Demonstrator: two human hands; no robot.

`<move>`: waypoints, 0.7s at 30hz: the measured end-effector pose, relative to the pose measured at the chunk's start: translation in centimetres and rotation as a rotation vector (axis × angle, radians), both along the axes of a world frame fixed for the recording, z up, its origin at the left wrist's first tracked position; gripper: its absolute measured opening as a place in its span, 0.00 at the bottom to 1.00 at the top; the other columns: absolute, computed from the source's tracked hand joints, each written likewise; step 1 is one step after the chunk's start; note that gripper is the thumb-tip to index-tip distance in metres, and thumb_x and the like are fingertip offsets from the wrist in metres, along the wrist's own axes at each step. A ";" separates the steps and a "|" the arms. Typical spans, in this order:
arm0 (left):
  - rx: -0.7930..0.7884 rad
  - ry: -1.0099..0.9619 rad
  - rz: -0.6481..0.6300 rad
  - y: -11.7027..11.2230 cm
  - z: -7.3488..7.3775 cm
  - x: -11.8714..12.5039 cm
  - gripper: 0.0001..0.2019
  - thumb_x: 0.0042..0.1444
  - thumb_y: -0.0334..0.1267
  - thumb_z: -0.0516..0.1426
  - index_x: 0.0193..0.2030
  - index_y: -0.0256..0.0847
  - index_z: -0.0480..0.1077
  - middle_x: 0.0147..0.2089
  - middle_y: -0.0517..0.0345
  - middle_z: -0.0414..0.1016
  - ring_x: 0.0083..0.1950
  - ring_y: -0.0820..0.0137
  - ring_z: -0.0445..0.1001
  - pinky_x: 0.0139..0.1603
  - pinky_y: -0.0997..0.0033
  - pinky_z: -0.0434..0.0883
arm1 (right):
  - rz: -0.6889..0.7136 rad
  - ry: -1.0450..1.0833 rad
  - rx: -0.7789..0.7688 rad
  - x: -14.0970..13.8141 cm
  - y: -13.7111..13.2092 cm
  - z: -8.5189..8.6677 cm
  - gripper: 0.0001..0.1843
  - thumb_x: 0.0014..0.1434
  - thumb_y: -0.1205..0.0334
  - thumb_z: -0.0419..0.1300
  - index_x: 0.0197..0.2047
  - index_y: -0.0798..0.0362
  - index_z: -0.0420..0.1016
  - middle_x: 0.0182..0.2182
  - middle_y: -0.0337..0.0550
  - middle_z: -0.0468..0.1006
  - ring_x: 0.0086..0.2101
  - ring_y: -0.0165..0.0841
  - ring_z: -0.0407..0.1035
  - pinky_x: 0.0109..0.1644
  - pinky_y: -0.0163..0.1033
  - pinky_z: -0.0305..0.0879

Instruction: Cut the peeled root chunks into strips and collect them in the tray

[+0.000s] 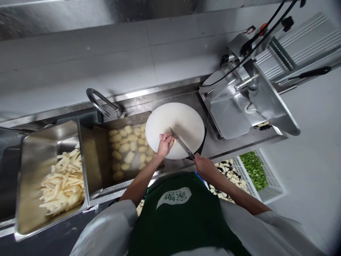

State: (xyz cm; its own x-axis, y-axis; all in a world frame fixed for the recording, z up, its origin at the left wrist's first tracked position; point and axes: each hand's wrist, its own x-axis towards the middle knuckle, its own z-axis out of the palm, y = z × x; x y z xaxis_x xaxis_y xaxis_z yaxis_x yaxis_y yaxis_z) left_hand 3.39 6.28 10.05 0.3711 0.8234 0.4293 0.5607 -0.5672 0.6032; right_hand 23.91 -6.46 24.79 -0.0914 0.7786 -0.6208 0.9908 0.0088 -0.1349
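Observation:
My right hand (pixel 203 165) is closed round the handle of a kitchen knife (pixel 182 144), its blade slanting up and left over a round white cutting board (pixel 165 115). Beside the blade, the bent fingers of my left hand (pixel 165 143) press down on the board. A small pale yellow piece (pixel 175 140) shows at these fingertips, mostly hidden, so its kind is unclear. To the left of the board, peeled potatoes (pixel 130 138) lie in water in a sink basin.
A steel pan (pixel 50 142) of pale cut strips (pixel 65 183) stands at left. Behind the basin rises a faucet (pixel 102 101). A slicing machine (pixel 239 96) occupies the right counter. Below are crates of cut eggplant (pixel 231 174) and chopped green vegetables (pixel 254 170).

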 end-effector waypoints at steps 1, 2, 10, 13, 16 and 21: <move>-0.007 -0.001 0.001 0.0 0.0 0.0 0.07 0.68 0.34 0.54 0.40 0.43 0.73 0.44 0.51 0.67 0.47 0.62 0.63 0.49 0.60 0.71 | 0.001 -0.001 -0.016 -0.1 0.1 0.3 0.11 0.71 0.66 0.45 0.54 0.58 0.62 0.39 0.57 0.81 0.43 0.48 0.78 0.44 0.43 0.64; -0.015 -0.004 0.003 0.0 0.0 0.0 0.07 0.68 0.34 0.54 0.40 0.43 0.73 0.44 0.51 0.67 0.47 0.62 0.63 0.49 0.59 0.71 | -0.004 -0.004 -0.035 -0.2 0.3 0.6 0.12 0.71 0.67 0.45 0.54 0.58 0.62 0.39 0.57 0.80 0.44 0.48 0.78 0.44 0.43 0.64; -0.173 -0.148 0.016 -0.2 0.1 0.1 0.08 0.67 0.37 0.55 0.46 0.49 0.75 0.45 0.52 0.68 0.49 0.61 0.67 0.53 0.56 0.71 | -0.008 -0.011 -0.100 -0.6 2.2 0.8 0.12 0.70 0.68 0.46 0.53 0.58 0.63 0.40 0.58 0.80 0.44 0.47 0.77 0.44 0.43 0.64; -0.180 -0.161 0.007 -0.1 0.0 0.1 0.08 0.68 0.37 0.54 0.47 0.49 0.75 0.45 0.51 0.70 0.50 0.61 0.68 0.53 0.55 0.72 | 0.017 0.005 -0.082 -1.6 4.0 -1.6 0.14 0.69 0.69 0.46 0.56 0.61 0.62 0.41 0.60 0.79 0.46 0.46 0.77 0.46 0.42 0.65; -0.151 -0.156 0.008 -0.1 0.1 -0.1 0.08 0.69 0.38 0.54 0.46 0.47 0.75 0.46 0.51 0.71 0.50 0.61 0.68 0.51 0.55 0.73 | 0.014 0.000 -0.069 -3.1 5.9 -4.9 0.16 0.69 0.70 0.44 0.58 0.63 0.62 0.44 0.63 0.79 0.48 0.45 0.76 0.47 0.41 0.66; -0.120 -0.157 -0.021 -0.4 0.0 -0.8 0.08 0.69 0.39 0.55 0.46 0.43 0.76 0.49 0.50 0.74 0.52 0.62 0.70 0.54 0.56 0.73 | -0.014 -0.010 -0.036 -4.1 7.0 -7.6 0.18 0.71 0.69 0.41 0.58 0.64 0.62 0.43 0.63 0.79 0.47 0.47 0.77 0.47 0.43 0.67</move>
